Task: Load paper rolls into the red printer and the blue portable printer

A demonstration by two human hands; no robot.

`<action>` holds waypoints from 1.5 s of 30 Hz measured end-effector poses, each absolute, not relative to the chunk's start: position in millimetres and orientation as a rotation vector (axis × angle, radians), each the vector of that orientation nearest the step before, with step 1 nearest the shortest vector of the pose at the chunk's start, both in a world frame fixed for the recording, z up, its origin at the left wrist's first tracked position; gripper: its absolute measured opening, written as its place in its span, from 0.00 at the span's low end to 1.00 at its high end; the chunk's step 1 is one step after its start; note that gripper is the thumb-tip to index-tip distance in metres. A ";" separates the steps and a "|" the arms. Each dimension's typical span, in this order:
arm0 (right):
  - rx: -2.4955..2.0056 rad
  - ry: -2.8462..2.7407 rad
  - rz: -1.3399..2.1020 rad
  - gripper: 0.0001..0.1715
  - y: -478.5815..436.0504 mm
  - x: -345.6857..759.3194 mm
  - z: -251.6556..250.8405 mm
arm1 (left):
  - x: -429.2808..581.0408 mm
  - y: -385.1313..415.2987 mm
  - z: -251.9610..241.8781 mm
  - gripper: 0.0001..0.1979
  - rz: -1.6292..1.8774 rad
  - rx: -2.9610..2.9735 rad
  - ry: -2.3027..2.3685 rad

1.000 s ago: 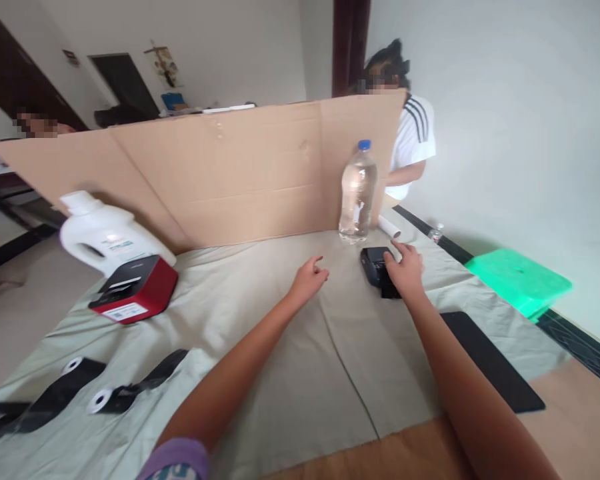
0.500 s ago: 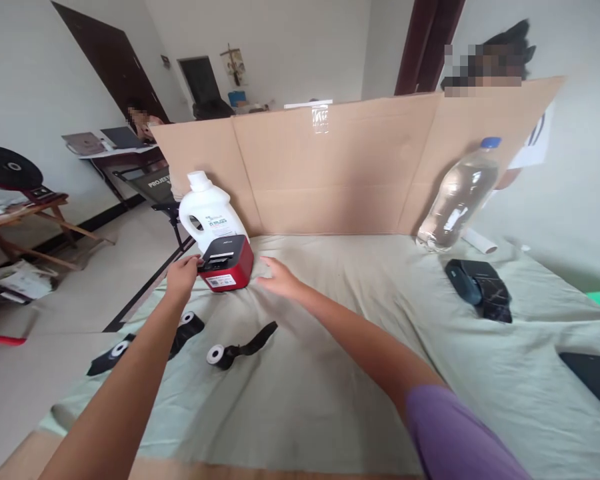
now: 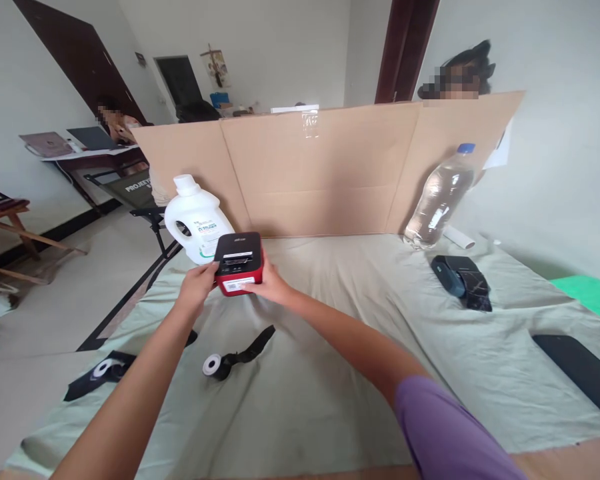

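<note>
A small red and black label printer [image 3: 239, 261] is gripped between my two hands, its paper slot and a white sticker facing me. My left hand [image 3: 199, 288] holds its left side, and my right hand [image 3: 270, 281] wraps its right side with the thumb across the front. Whether its base touches the cloth is hard to see. Right behind it stands a white detergent bottle [image 3: 200, 223]. Closer to me lies a roll of black ribbon [image 3: 220, 367] with a loose tail. Another black roll [image 3: 103, 370] lies left of my forearm, which partly hides a further dark piece.
A cardboard screen [image 3: 320, 180] stands across the back of the cloth-covered table [image 3: 330, 400]. At right are a clear bottle with a blue cap [image 3: 440, 197], a white tube [image 3: 459, 237], a dark device [image 3: 460, 281] and a black flat object [image 3: 580, 373]. Two people are beyond the screen.
My right hand has closed on the printer's right side. The printer has turned to face me and shifted slightly right, with my left hand following. The camera view has swung a little right.
</note>
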State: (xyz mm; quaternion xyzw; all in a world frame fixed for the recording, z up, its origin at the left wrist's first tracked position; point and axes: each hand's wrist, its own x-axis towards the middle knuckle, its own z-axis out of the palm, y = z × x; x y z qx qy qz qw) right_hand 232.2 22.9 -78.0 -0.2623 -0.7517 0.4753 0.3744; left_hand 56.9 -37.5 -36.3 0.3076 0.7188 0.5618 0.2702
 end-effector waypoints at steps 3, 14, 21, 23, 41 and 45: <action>-0.734 -1.896 1.012 0.69 14.3 301.1 -61.8 | 121.8 -48.1 -32.6 0.18 1.503 1.114 1.827; -1.051 -1.769 0.819 0.66 -60.6 482.2 -98.1 | 317.9 -99.5 -86.2 0.31 1.478 1.453 1.420; -1.132 -1.803 0.854 0.67 -64.4 480.7 -111.4 | 315.9 -106.5 -107.4 0.30 1.515 1.429 1.432; -1.137 -1.814 0.849 0.67 -62.4 480.1 -114.6 | 315.3 -106.6 -110.2 0.29 1.519 1.417 1.430; -0.962 -1.830 0.606 0.57 -60.3 486.7 -131.4 | 304.5 -109.2 -124.3 0.15 1.655 1.374 1.386; -0.984 -1.799 0.644 0.54 -59.4 487.4 -130.4 | 299.5 -103.8 -125.6 0.13 1.664 1.373 1.342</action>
